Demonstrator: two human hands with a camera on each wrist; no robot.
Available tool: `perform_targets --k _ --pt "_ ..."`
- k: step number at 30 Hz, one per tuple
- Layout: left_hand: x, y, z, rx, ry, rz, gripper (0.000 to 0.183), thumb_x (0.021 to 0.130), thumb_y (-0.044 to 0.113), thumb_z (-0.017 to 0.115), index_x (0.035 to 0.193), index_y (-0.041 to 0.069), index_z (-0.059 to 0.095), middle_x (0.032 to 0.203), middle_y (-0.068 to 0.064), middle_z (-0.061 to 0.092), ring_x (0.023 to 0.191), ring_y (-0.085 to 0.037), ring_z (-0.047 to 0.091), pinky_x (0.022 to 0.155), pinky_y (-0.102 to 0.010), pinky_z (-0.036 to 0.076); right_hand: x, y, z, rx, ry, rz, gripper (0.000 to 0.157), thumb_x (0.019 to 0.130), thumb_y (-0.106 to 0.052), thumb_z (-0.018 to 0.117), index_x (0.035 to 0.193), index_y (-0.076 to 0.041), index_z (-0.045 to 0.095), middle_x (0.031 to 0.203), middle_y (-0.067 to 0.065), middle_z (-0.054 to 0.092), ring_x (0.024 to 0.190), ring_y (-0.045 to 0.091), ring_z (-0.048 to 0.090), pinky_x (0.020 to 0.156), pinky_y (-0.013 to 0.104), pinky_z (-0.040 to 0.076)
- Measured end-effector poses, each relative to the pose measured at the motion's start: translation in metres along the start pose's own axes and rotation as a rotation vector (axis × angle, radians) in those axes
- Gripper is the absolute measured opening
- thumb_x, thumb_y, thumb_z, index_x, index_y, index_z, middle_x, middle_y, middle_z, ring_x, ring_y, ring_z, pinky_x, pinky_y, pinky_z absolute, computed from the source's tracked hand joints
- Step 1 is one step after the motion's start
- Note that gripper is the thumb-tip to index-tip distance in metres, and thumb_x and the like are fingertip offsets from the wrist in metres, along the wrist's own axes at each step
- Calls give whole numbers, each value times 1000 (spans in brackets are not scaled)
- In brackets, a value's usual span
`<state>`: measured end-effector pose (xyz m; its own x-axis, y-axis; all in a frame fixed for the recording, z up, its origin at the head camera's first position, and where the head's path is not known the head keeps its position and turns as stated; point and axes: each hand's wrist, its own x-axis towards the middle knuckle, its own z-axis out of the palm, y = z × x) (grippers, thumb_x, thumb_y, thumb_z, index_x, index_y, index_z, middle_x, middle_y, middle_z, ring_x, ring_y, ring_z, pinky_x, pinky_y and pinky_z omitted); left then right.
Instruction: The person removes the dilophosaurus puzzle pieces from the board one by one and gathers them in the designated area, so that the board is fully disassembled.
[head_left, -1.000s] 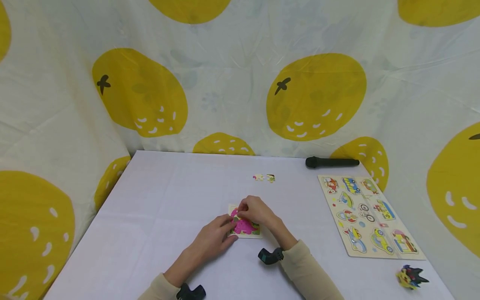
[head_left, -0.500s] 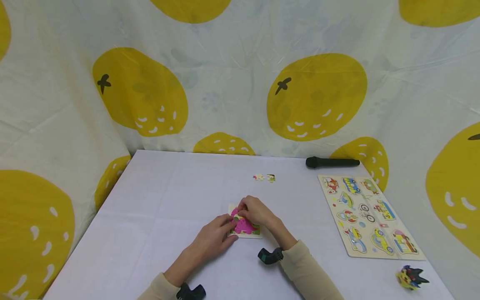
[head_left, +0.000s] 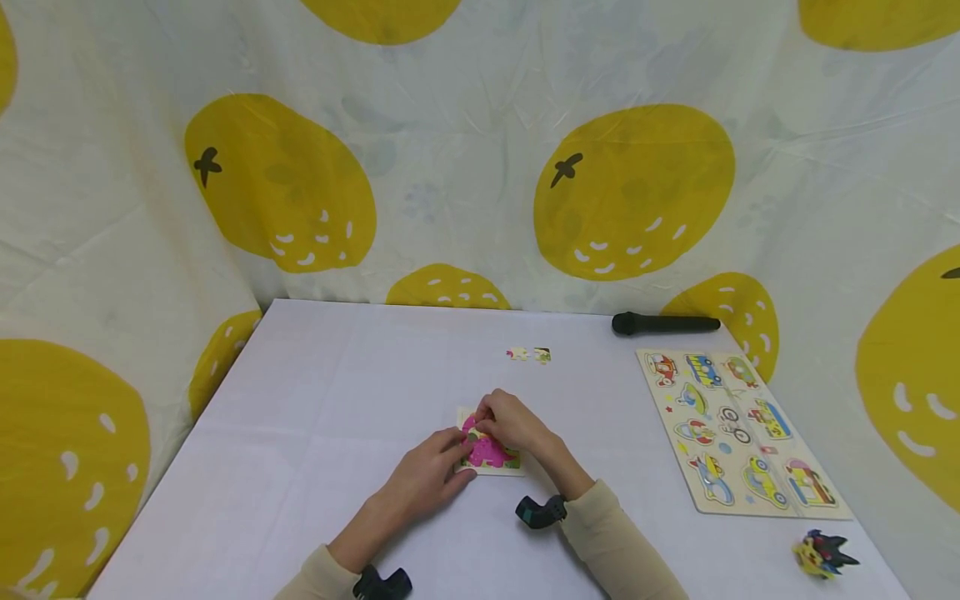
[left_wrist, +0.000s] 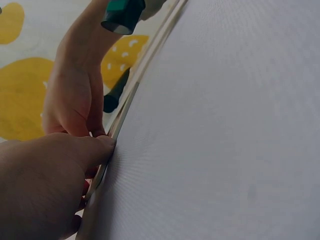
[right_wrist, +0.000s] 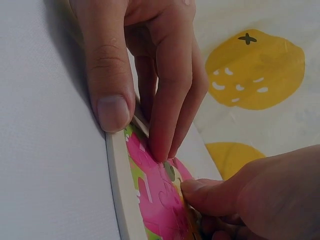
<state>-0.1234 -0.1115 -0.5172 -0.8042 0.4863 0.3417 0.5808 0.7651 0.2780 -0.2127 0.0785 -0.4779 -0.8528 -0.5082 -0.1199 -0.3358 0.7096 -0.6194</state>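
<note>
A small puzzle (head_left: 491, 456) with a pink dinosaur picture lies in a pale tray (right_wrist: 117, 185) on the white table. My left hand (head_left: 426, 472) rests on its left side, fingertips on the picture and thumb (right_wrist: 112, 112) against the near edge. Over the puzzle's upper part, my right hand (head_left: 512, 421) pinches with thumb and fingers at a yellowish puzzle piece (right_wrist: 177, 183), mostly covered by the fingertips. Whether that piece lies flat in the tray I cannot tell. Two loose puzzle pieces, one pale (head_left: 517, 354) and one dark-topped (head_left: 542, 356), lie beyond the hands.
At the right is a wooden board (head_left: 738, 437) with vehicle pictures. A black microphone (head_left: 665, 325) lies behind it, near the back edge. A small yellow-and-black figure (head_left: 823, 554) is near the right front. A curtain (head_left: 465, 142) with yellow fruit prints hangs behind the table.
</note>
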Motion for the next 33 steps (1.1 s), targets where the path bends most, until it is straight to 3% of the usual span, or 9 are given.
perform_targets --k 9,17,23,33 --pt "0 0 0 -3 -24 -22 46 92 40 71 128 11 69 130 -4 62 122 -18 61 102 -34 54 -2 -3 1 -40 17 1 10 93 -15 71 98 -7 67 100 6 57 83 15 51 75 25 52" --pt "0 0 0 -3 -9 -10 46 92 38 72 128 10 69 128 -4 63 120 -18 61 101 -33 54 -3 -4 1 14 -20 1 10 93 -15 72 99 -8 68 92 3 62 80 14 54 68 22 50" --pt "0 0 0 -5 -6 -10 45 91 37 72 127 10 70 129 -4 63 122 -20 61 101 -35 54 -2 -1 0 102 4 8 14 93 -13 71 105 -11 63 91 2 64 79 14 56 68 21 51" --pt "0 -1 1 15 18 9 45 89 37 75 125 9 70 127 -7 64 119 -21 62 98 -36 56 2 0 3 68 9 18 30 92 -14 71 120 -5 66 89 2 62 77 13 54 63 19 46"
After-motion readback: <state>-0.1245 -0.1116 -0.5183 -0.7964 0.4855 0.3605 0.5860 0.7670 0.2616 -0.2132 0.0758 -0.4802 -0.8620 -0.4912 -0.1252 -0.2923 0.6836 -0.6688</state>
